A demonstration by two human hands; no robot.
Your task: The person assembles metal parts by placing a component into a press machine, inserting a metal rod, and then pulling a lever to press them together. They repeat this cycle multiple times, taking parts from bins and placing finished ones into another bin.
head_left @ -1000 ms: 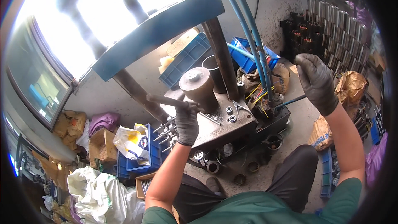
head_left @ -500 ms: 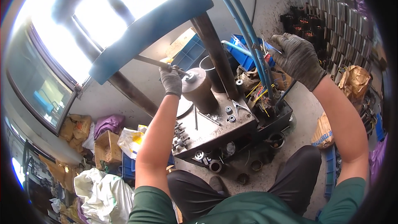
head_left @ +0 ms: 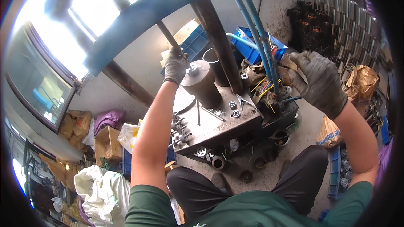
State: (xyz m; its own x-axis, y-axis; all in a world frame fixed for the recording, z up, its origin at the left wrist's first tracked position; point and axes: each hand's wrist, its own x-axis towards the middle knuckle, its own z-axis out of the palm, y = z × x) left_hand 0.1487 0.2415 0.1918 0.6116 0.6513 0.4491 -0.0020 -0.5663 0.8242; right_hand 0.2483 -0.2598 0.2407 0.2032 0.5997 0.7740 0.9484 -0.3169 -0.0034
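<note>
Reaching in beneath a broad blue crossbeam, over a grimy metal bench with a grey cylinder standing upright on it. Holding the right hand in the air beyond the blue pipes, half open, thumb apart from curled fingers, impossible to tell whether gripping anything, with the left hand wrapped around a bar slanting up leftward, just beside the cylinder's top. Also showing two thin rods and two small bearings lying on the bench.

Matt cloth gloves are covering both hands; glossy metal tubes are gleaming at two o'clock, a creased paper bag looking matt at three.
</note>
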